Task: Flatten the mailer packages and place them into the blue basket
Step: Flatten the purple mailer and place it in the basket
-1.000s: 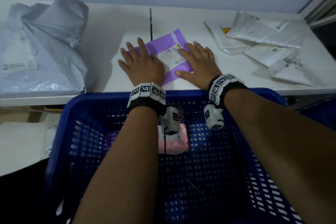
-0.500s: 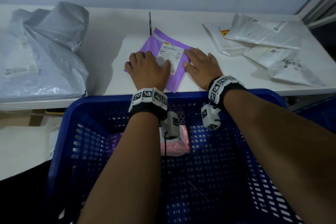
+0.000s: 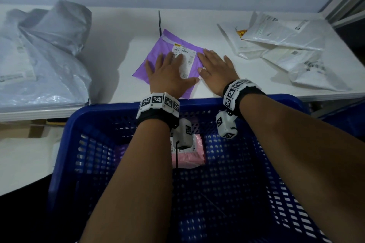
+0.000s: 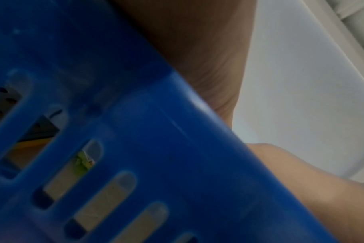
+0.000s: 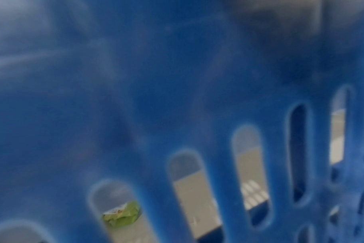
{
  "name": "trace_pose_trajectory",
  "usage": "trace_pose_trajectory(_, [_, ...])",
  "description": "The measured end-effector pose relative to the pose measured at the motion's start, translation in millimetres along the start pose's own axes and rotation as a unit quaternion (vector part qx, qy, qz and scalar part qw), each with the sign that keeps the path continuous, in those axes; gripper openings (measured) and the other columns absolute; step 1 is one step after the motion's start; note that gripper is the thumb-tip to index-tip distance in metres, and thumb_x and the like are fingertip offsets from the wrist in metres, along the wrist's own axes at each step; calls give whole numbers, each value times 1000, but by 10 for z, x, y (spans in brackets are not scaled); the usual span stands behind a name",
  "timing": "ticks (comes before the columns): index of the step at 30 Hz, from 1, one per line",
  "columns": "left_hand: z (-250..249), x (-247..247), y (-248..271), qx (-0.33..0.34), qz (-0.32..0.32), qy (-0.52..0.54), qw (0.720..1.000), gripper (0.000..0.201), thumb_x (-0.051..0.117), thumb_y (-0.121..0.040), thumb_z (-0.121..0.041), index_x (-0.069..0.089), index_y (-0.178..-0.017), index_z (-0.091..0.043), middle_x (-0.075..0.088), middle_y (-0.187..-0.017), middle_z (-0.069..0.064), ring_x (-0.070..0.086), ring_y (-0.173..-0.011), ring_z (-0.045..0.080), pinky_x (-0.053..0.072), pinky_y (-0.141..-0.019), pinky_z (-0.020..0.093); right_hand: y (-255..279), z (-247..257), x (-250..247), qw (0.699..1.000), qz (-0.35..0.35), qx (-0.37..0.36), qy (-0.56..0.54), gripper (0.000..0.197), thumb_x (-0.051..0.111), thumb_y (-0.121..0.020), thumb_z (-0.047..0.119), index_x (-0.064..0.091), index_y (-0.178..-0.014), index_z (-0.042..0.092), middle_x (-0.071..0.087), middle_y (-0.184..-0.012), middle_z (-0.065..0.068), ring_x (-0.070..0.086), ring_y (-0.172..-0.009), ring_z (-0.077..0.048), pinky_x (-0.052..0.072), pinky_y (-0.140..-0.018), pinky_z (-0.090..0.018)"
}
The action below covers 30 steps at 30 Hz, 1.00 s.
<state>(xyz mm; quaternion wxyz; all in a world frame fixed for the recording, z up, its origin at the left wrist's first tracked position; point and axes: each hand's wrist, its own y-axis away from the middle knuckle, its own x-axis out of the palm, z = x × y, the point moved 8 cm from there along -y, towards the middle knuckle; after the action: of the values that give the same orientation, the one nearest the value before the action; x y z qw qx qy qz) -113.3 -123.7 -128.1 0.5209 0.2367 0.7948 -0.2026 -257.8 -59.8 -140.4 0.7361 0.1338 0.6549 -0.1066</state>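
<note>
Since a moment ago your hands have slid back up the purple mailer (image 3: 158, 59) and the left fingers have uncurled. Far off to the left of your left hand sits a heap of grey bags (image 3: 43, 55). Your left hand (image 3: 169, 77) lies flat, fingers spread, pressing the mailer on the white table (image 3: 118, 31). Just beside it, your right hand (image 3: 216, 70) presses flat on the mailer's right edge. Right of that hand lie white mailers (image 3: 280, 49). Below both wrists stands the blue basket (image 3: 260, 163), a pink package (image 3: 189, 156) inside.
</note>
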Motion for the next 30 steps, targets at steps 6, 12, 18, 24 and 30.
trace_pose_trajectory(6, [57, 9, 25, -8, -29, 27, 999, 89, 63, -69, -78, 41, -144, -36, 32, -159, -3, 18, -150, 28, 2, -117, 66, -3, -5, -15, 1000, -2, 6, -3, 56, 24, -106, 40, 12, -159, 26, 7, -167, 4, 4, -153, -12, 3, -123, -47])
trace_pose_trajectory(12, [114, -31, 51, -51, -46, 10, 998, 89, 54, -67, -85, 46, -139, -34, 39, -154, 0, 21, -148, 32, 0, -115, 68, -4, 12, -19, 1000, -9, 6, 1, 56, 24, -106, 38, 13, -159, 25, 9, -167, 3, 5, -153, -13, 4, -123, -48])
trace_pose_trajectory(18, [158, -20, 119, -97, -11, 12, 995, 98, 56, -67, -85, 33, -149, -36, 25, -162, 3, 8, -151, 36, -6, -113, 72, -6, -9, -26, 1000, -15, 10, 1, 56, 24, -106, 39, 14, -159, 24, 10, -167, 2, 6, -153, -13, 5, -123, -47])
trace_pose_trajectory(24, [240, 17, 157, -130, 63, 13, 989, 119, 65, -62, -84, 12, -157, -34, 0, -167, 9, -14, -150, 40, -12, -115, 67, -10, -15, -11, 1000, -19, 13, -6, 57, 25, -105, 40, 16, -159, 23, 12, -167, 1, 7, -153, -16, 6, -124, -46])
trace_pose_trajectory(30, [477, -118, 211, -184, 81, 17, 979, 122, 74, -61, -77, 10, -156, -33, -7, -166, 13, -15, -150, 42, -8, -116, 65, -32, -35, 9, 1000, -25, 14, -8, 58, 26, -105, 42, 17, -159, 23, 13, -166, 0, 8, -153, -20, 7, -124, -44])
